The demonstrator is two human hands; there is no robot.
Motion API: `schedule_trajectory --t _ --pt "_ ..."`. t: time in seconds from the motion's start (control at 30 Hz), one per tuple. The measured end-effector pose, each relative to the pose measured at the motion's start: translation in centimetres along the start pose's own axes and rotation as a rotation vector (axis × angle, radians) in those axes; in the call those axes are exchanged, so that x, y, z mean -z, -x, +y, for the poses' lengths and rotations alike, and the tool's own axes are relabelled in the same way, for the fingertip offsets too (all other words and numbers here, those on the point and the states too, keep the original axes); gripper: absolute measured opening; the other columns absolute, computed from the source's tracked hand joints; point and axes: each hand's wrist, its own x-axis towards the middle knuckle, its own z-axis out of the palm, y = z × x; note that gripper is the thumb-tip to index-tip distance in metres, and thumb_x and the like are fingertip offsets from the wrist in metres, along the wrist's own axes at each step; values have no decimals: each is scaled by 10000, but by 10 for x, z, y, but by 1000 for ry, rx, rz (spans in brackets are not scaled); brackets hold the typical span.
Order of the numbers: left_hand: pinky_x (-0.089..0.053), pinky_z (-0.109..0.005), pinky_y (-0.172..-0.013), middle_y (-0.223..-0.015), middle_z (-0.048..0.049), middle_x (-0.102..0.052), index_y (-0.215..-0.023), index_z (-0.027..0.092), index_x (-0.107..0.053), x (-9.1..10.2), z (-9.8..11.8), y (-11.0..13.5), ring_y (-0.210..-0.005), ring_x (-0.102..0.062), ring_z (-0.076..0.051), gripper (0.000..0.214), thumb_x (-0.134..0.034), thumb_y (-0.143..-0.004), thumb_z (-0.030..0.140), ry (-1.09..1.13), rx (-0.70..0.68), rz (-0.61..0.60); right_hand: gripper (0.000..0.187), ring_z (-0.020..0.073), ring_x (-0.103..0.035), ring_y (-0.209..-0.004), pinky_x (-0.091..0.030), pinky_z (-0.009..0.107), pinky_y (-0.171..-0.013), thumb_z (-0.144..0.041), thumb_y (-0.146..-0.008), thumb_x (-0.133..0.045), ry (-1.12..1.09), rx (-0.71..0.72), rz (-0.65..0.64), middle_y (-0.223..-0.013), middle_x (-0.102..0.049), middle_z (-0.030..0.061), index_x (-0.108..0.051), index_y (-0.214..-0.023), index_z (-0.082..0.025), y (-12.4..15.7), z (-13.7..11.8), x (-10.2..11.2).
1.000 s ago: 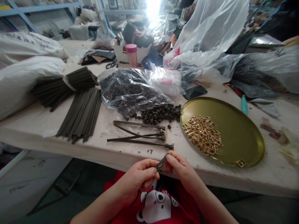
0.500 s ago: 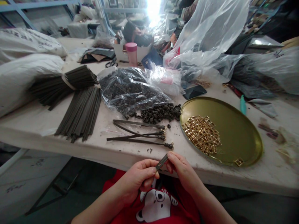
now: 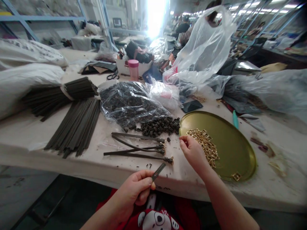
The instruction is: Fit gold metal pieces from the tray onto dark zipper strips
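Observation:
My left hand (image 3: 137,188) is closed on one end of a dark strap (image 3: 158,171), pinched between thumb and fingers. The strap's free end, with a slot cut in it, points up and right. My right hand (image 3: 193,153) is over the tray's left edge, beside the pile of gold buckles (image 3: 207,145). Its thumb and fingertips are drawn together; whether anything is between them is hidden. Left of it lies a small dark loop (image 3: 168,139), below a heap of similar loops (image 3: 159,126). Several straps with buckles fitted (image 3: 144,156) lie in front of the heap.
A round gold tray (image 3: 236,147) holds the buckles, one lying apart near its front rim. At left are loose straps (image 3: 74,127) and a tied bundle (image 3: 79,89). Behind stand a clear bag of loops (image 3: 129,99), a pink-lidded jar (image 3: 133,70) and plastic bags (image 3: 201,48).
My right hand has let go of the strap and moved up and right to the tray's edge. My left hand still holds the strap. The camera view has tilted upward.

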Motion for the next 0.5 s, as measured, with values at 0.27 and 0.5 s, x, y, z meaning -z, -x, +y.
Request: schedule_trajectory --t 0.27,0.5 --pt "-108 -141 -340 -630 28 -559 -854 131 -583 8 6 -8 -344 -274 16 238 -641 -657 252 31 -35 12 98 182 -572 -698 -360 267 -614 -208 -804 -499 310 139 -159 -814 -615 61 -595 -812 -187 -34 -8 -32" --pt "-98 -153 -350 -634 35 -536 -865 127 -591 1 13 -10 -355 -265 12 244 -622 -652 242 26 -29 14 69 183 -547 -714 -394 284 -652 -209 -785 -489 118 124 -142 -779 -583 56 -548 -784 -174 -21 -11 -19"
